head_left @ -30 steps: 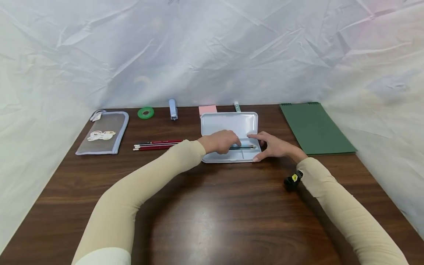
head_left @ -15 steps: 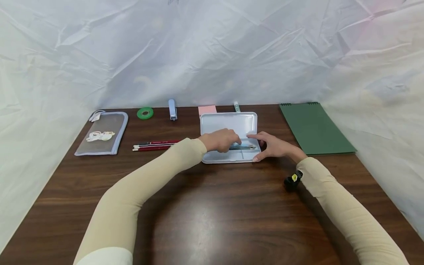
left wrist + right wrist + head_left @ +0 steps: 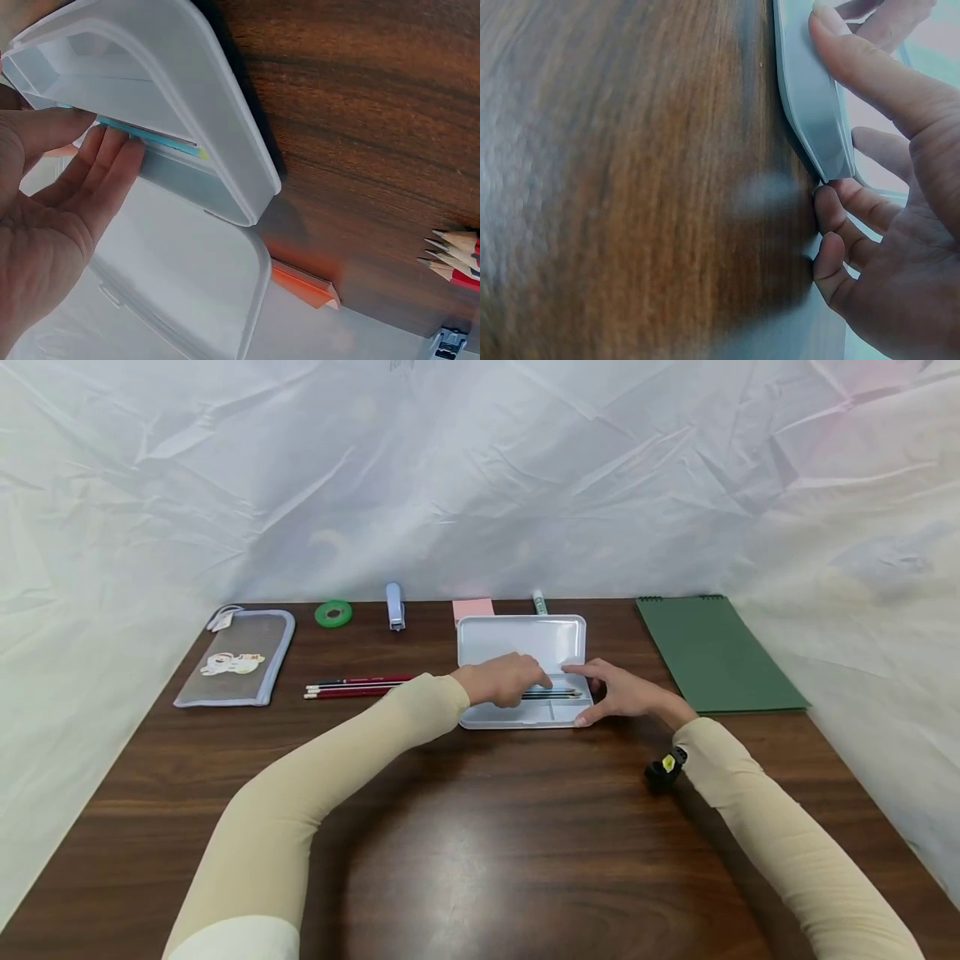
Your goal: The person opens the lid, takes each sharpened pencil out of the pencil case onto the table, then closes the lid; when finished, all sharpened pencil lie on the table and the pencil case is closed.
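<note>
Hardly anything has shifted since a moment ago: both hands stay at the white pencil case (image 3: 521,643), and only the view has tipped a touch. The case is a pale plastic box with rounded corners, lying open on the dark wooden table (image 3: 480,827), its lid flat beyond the tray and a few dark pencils (image 3: 558,694) lying lengthwise in the tray. The left hand (image 3: 501,680) rests over the tray's left half, its straight fingers (image 3: 97,169) laid against the pencils just under the fingertips; whether it pinches one I cannot tell. The right hand (image 3: 624,692) brackets the tray's right end, thumb on the near corner and fingers (image 3: 840,217) loosely curved around the wall. Left of the left hand lie red pencils (image 3: 352,687), and farther out a zip pouch (image 3: 236,658). Beyond the hands sit a green tape roll (image 3: 333,612), stapler (image 3: 394,605), pink notes (image 3: 472,608) and marker (image 3: 538,602); right of the right hand lies a green notebook (image 3: 712,647).
</note>
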Demonstrator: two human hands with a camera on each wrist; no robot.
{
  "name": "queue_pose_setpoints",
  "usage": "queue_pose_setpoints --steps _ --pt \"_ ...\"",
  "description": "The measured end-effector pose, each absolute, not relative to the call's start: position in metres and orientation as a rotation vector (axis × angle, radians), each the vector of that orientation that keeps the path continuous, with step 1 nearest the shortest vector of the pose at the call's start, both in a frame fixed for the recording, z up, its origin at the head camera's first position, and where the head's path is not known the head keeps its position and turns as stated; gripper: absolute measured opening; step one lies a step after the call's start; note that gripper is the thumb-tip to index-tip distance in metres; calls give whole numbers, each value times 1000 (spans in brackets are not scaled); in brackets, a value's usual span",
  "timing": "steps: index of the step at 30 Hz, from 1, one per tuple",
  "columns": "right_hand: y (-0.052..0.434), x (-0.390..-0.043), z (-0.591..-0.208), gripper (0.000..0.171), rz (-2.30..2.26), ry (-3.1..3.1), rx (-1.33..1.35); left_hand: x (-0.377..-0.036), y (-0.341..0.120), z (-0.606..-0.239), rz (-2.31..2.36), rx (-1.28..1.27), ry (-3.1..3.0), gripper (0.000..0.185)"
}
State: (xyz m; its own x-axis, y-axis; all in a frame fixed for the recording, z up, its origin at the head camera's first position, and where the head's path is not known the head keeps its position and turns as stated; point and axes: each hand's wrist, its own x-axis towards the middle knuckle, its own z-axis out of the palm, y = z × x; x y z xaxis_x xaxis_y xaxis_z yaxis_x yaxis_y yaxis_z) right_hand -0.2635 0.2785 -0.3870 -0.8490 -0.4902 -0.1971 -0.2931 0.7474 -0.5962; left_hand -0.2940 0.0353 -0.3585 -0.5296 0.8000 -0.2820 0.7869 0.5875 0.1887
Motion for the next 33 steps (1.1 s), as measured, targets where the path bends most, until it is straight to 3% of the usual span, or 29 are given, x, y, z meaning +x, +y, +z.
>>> queue_pose_setpoints --steps 16,23,33 --pt "279 -265 -388 92 -806 2604 -609 -301 31 -362 164 1326 2446 53" --pt "278 -264 -393 91 -811 2602 -608 -299 26 -354 211 1462 2458 53" --pt "279 -263 -389 93 -803 2627 -611 -290 -41 -329 281 1444 2560 52"
